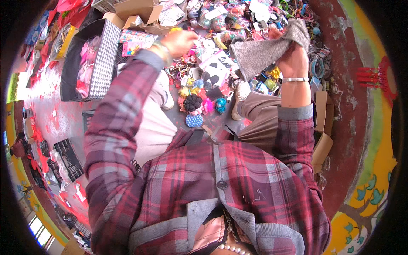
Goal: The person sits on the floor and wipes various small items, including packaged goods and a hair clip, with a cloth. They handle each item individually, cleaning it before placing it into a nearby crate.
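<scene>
My right hand point(292, 60) is closed on a grey, fuzzy-looking cloth point(261, 55), gripping it at its right end. The cloth hangs out to the left above a heap of small goods. My left hand point(179, 43) is over the left side of the heap, its fingers curled together; anything in them is hidden. Between the hands lies a white bag with black shapes point(216, 68). Closer to me are a black flower-like hair piece point(192, 103), a blue dotted oval item point(194, 121) and a teal fluffy ball point(220, 104).
A black box with a houndstooth side point(104, 59) stands at the left, holding pink items. Behind it is an open cardboard box point(138, 16). Another cardboard box point(324, 114) stands beside my right leg, near the dark red floor strip along the painted wall point(378, 170).
</scene>
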Motion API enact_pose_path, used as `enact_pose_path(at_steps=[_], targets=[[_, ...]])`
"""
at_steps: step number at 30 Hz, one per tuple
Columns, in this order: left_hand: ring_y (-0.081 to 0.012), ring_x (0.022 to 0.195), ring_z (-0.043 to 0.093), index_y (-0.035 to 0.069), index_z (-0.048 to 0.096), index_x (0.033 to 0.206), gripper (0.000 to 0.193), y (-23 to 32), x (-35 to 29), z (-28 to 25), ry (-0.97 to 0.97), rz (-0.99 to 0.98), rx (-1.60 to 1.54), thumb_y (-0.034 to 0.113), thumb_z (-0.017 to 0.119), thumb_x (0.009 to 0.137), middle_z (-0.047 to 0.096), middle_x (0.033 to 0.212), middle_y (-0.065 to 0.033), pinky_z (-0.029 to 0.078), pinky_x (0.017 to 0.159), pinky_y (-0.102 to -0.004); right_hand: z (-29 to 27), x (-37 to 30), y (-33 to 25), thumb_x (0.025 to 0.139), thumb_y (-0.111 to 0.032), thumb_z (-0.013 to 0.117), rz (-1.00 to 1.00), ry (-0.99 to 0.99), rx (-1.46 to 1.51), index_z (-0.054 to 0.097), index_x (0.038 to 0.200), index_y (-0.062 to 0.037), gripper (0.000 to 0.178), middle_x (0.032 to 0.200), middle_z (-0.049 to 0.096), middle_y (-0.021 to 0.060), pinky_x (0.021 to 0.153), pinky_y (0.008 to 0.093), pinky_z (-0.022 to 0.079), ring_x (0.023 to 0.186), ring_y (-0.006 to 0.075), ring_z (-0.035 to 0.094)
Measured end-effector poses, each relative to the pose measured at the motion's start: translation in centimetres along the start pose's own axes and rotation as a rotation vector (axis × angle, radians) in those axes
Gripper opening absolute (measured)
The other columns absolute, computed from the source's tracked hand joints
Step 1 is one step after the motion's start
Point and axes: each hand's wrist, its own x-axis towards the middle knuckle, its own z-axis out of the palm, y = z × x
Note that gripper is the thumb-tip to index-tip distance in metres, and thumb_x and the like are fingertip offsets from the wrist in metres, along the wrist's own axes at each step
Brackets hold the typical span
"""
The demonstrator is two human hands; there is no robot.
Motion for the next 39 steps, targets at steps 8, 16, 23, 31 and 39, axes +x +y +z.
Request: enact_pose_path(at_steps=[8, 16, 23, 31, 39], targets=[[-0.0254, 0.076, 0.062, 0.003, 0.064, 0.085, 0.027, -7.6, 2.0, 24.1, -0.332, -0.571, -0.113, 0.026, 0.060, 0.072, 0.064, 0.080, -0.0139, 0.047, 0.070, -0.0351, -4.7, -1.1, 0.5, 0.086, -0.010, 0.040, 0.153, 0.121, -0.065, 0.049, 0.112, 0.0021, 0.030, 0.101, 0.058, 0.0141, 0.083, 0.0389, 0.045, 0.093, 0.0235, 0.056], [-0.0257, 0.083, 0.061, 0.001, 0.060, 0.096, 0.041, -9.1, 1.6, 29.7, -0.054, -0.916, -0.457, 0.020, 0.072, 0.062, 0.063, 0.090, -0.0157, 0.047, 0.073, -0.0335, -1.7, -3.3, -1.1, 0.071, -0.012, 0.057, -0.096, -0.291, -1.702, 0.057, 0.085, -0.0056, 0.016, 0.068, 0.056, 0.0194, 0.057, 0.0399, 0.046, 0.067, 0.0369, 0.057], [-0.0226, 0.075, 0.061, -0.001, 0.057, 0.094, 0.022, -13.1, -0.5, 33.0, 0.007, -0.924, -0.979, 0.004, 0.061, 0.073, 0.062, 0.084, -0.0095, 0.049, 0.068, -0.0367, -1.4, -2.3, -1.7, 0.071, -0.012, 0.062, -0.086, -0.058, -1.212, 0.053, 0.073, -0.0007, 0.014, 0.064, 0.050, 0.0079, 0.060, 0.0260, 0.041, 0.062, 0.0155, 0.050], [-0.0219, 0.082, 0.060, 0.002, 0.057, 0.097, 0.025, 1.2, 2.0, 12.4, 0.271, -0.537, -1.874, 0.004, 0.054, 0.072, 0.061, 0.089, -0.0081, 0.048, 0.077, -0.0363, -3.6, -1.1, -1.3, 0.086, -0.021, 0.041, -0.066, 0.081, -0.050, 0.056, 0.098, 0.0015, 0.029, 0.093, 0.060, 0.0098, 0.082, 0.0350, 0.044, 0.088, 0.0223, 0.057], [-0.0273, 0.091, 0.059, 0.000, 0.055, 0.100, 0.028, 8.2, -0.1, 3.7, 0.296, -0.412, -2.062, 0.008, 0.045, 0.075, 0.062, 0.094, -0.0122, 0.046, 0.080, -0.0449, 2.4, -1.7, -0.2, 0.086, -0.024, 0.048, -0.042, -0.322, 0.447, 0.055, 0.106, -0.0043, 0.029, 0.105, 0.059, 0.0102, 0.093, 0.0389, 0.037, 0.101, 0.0244, 0.053]])
